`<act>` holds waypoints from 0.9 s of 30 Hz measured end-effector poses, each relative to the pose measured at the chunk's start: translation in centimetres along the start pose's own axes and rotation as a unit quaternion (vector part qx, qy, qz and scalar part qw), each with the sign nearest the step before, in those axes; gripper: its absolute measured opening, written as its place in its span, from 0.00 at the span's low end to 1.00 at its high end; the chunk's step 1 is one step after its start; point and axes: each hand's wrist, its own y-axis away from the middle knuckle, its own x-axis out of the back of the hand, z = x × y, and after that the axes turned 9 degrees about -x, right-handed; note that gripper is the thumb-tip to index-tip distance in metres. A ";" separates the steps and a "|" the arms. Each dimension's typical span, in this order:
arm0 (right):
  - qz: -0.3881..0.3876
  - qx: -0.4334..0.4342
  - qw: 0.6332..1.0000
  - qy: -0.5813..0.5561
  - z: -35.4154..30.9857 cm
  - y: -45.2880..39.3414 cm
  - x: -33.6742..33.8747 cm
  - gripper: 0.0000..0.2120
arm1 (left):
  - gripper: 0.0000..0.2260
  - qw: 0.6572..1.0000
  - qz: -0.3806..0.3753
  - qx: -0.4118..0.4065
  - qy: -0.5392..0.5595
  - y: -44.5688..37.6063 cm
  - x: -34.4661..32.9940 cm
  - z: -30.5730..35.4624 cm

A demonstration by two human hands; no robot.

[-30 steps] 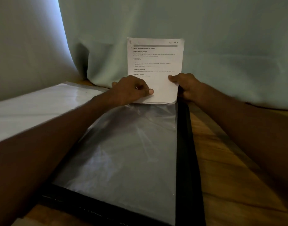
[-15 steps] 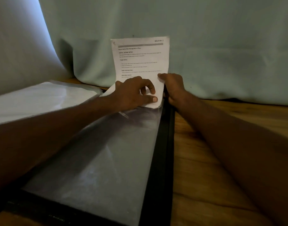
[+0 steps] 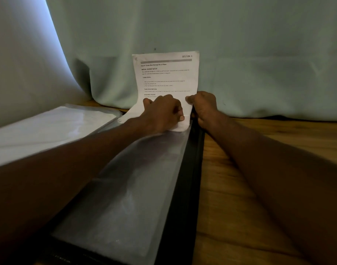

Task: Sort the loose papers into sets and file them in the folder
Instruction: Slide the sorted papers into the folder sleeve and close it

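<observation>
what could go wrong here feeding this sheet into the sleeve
The printed sheet already bows where the left hand presses it at the clear sleeve's mouth; pushing harder may crease it or catch a corner. The right hand pinches only the sheet's right edge, so it could go in crooked. Its top leans against the curtain, which might snag it.

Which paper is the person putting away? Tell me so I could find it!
Find the pale green curtain at the back of the wooden table. In front of it, a white sheet stands up out of the clear sleeve of the black folder, held by the left hand and right hand. Only it shows printed text, headed "SECTION 1".
</observation>
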 end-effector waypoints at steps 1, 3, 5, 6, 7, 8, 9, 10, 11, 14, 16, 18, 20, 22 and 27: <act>-0.003 -0.002 1.000 -0.008 0.0 -0.1 0.1 0.09 | 0.04 1.000 0.005 0.002 0.002 -0.2 0.1 0.1; -0.017 -0.003 1.000 -0.006 0.0 0.0 0.2 0.10 | 0.05 0.999 0.030 0.010 0.009 -0.6 0.4 0.3; -0.051 0.006 0.998 0.026 -0.2 0.3 0.3 0.12 | 0.05 0.998 0.060 0.019 0.024 -0.8 0.4 0.3; -0.075 0.010 0.996 0.047 -0.4 0.4 0.4 0.12 | 0.06 0.996 0.073 0.024 0.034 -0.7 0.3 0.2; -0.095 0.011 0.993 0.070 -0.6 0.6 0.5 0.11 | 0.06 0.995 0.082 0.026 0.042 -0.6 0.2 0.0; -0.111 0.008 0.990 0.091 -0.7 0.5 0.7 0.08 | 0.06 0.995 0.086 0.026 0.044 -0.5 0.1 -0.2; -0.126 0.000 0.987 0.103 -0.9 0.4 0.7 0.05 | 0.06 0.995 0.088 0.025 0.043 -0.4 0.1 -0.5; -0.139 -0.011 0.985 0.101 -1.0 0.3 0.8 0.02 | 0.06 0.995 0.088 0.025 0.046 -0.4 0.0 -0.6; -0.151 -0.024 0.985 0.085 -1.1 0.1 0.7 0.01 | 0.06 0.994 0.089 0.028 0.050 -0.3 0.1 -0.7; -0.125 -0.032 0.992 0.012 -0.8 -0.4 0.8 0.09 | 0.06 0.993 0.098 0.028 0.062 -0.1 0.2 -0.4; -0.107 -0.011 0.994 0.004 -0.7 -0.8 0.9 0.12 | 0.05 0.994 0.098 0.006 0.055 0.2 0.3 -0.3; -0.130 0.004 0.991 0.017 -0.6 -1.0 1.0 0.16 | 0.08 0.995 0.087 -0.031 0.039 0.4 0.6 -0.3; -0.169 0.005 0.985 0.042 -0.7 -1.1 1.0 0.16 | 0.10 0.995 0.082 -0.048 0.026 0.4 1.1 -0.1; -0.191 0.007 0.976 0.107 -0.8 -0.8 1.0 0.14 | 0.10 0.995 0.086 -0.043 0.029 0.4 1.2 0.1; -0.203 -0.016 0.973 0.114 -1.0 -0.7 0.9 0.09 | 0.06 0.996 0.082 -0.018 0.037 0.1 1.3 -0.2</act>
